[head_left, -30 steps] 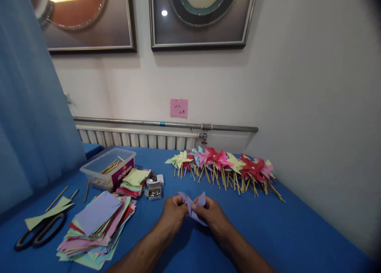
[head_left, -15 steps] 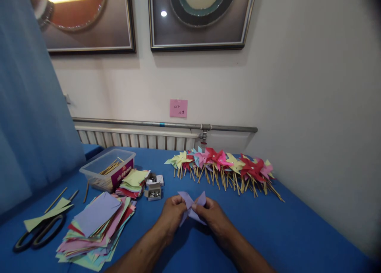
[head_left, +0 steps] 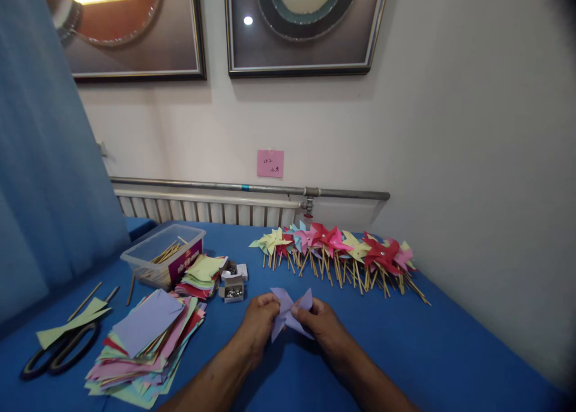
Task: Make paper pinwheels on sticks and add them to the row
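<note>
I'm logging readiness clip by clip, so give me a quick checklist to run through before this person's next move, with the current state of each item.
1. Purple paper held: ok, between left hand and right hand.
2. Paper folded into blades: ok, a pinwheel shape shows.
3. Centre fastened: cannot tell, the right thumb hides part of it.
4. Metal pins accessible: ok, in an open box beyond the left hand.
5. Sticks available: ok, several lie in the clear tub.
6. Scissors uncovered: not ok, pale green scraps lie over them.
</note>
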Demonstrator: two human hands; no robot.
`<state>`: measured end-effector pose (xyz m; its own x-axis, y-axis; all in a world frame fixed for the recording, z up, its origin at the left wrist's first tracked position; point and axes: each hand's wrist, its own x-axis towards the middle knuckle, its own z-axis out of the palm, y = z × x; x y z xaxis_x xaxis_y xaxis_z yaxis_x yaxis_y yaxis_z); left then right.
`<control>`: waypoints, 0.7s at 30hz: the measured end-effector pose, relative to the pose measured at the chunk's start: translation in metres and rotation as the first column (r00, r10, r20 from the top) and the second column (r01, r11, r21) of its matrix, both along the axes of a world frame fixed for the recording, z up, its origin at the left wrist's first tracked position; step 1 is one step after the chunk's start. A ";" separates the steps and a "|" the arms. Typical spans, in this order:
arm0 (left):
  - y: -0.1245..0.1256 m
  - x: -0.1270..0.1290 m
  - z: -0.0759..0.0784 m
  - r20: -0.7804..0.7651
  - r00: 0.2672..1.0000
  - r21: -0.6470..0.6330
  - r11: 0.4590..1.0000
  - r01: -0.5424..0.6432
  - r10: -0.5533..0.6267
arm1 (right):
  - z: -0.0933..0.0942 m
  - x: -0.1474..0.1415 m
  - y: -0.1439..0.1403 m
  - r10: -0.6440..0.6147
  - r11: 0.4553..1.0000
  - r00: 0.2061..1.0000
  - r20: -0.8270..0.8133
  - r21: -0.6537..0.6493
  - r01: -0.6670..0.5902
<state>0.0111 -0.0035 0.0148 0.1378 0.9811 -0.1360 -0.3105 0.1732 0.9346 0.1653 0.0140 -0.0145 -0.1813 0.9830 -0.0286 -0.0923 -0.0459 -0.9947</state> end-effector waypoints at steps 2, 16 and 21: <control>0.001 0.000 -0.002 0.023 1.000 -0.007 1.000 -0.008 0.008 | -0.004 0.000 0.004 -0.007 1.000 1.000 0.011 -0.009 0.007; 0.003 -0.005 0.003 -0.124 0.961 0.136 0.964 -0.230 0.247 | 0.011 0.001 -0.006 -0.043 0.999 0.999 0.010 0.003 0.043; 0.001 -0.003 0.005 -0.145 0.967 0.162 0.969 -0.187 0.211 | 0.013 0.001 -0.008 -0.047 0.999 0.999 0.015 0.010 0.047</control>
